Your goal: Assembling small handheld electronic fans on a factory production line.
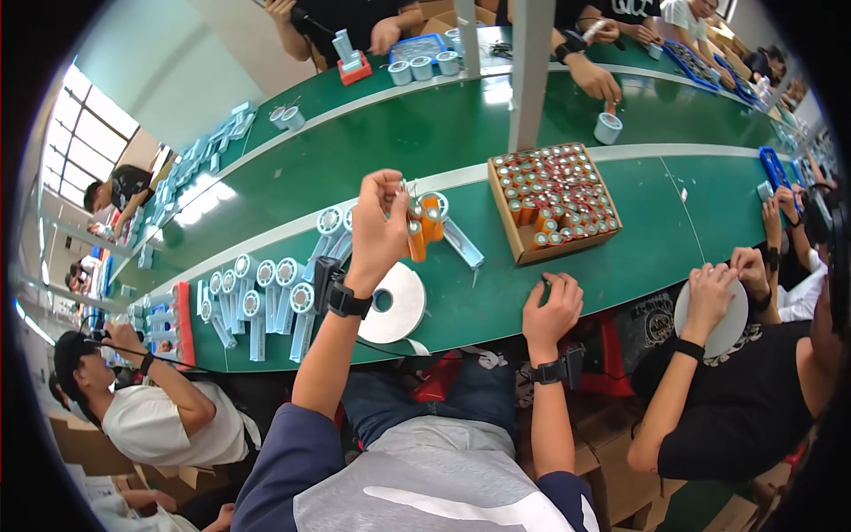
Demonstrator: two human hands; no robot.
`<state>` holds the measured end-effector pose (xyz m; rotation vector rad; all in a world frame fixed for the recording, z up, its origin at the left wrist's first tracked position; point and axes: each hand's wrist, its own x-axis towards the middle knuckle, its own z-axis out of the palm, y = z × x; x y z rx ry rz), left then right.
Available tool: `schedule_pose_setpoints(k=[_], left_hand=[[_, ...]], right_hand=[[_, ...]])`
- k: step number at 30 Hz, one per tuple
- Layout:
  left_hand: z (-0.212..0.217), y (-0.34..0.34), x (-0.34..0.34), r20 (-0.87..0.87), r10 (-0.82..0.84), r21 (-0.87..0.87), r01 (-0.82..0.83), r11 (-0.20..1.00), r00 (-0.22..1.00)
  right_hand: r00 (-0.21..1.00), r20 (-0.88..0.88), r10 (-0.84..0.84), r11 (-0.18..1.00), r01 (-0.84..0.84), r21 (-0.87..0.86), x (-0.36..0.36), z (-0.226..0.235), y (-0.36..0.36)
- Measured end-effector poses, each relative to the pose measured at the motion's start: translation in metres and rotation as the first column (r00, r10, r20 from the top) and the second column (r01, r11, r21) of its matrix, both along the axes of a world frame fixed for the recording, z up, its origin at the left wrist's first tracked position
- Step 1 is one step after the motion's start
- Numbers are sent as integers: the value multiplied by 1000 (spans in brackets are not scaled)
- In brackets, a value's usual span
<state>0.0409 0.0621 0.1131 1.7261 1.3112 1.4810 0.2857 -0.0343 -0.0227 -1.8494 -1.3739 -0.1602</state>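
Note:
My left hand (pixel 381 229) is raised over the green bench, its fingers curled closed near some thin wire ends. What they pinch is too small to make out. Several orange battery cells (pixel 417 239) are right beside that hand, partly hidden by it. A light-blue handheld fan housing (pixel 461 241) lies just right of the cells. My right hand (pixel 551 312) rests at the bench's near edge, fingers apart and loosely bent, with nothing visible in it. Below the left hand is a white roll of tape or sheet (pixel 406 306), its loose end hanging at the edge.
An open cardboard box (pixel 523 255) of orange cells with red wires stands beyond my right hand. Several light-blue fan housings (pixel 285 270) lie at the left, near a red rack (pixel 184 324). A grey post (pixel 530 89) rises behind the box. Co-workers sit on both sides and opposite.

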Motion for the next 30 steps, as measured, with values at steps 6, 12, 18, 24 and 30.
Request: schedule_pose_setpoints(k=[6, 12, 18, 24, 30], left_hand=[[-54, -32, -25, -17, 65, -345, -67, 936, 998], [-73, 6, -9, 329, 136, -590, 91, 802, 934], [-89, -3, -33, 280, 209, -597, -1, 802, 937], [-99, -39, -67, -188, 224, -310, -274, 910, 956], [-94, -149, -122, -398, 65, -103, -116, 988, 915]], right_hand=[[1000, -20, 0, 1000, 0, -25, -12, -3, -7], [1000, 15, 2, 999, -2, -47, -27, -10, -19], [991, -4, 134, 991, -134, 7, -45, -11, -29], [866, -113, 486, 874, -480, 78, -118, 25, 9], [792, 289, 538, 826, -427, -367, -114, 8, 54]])
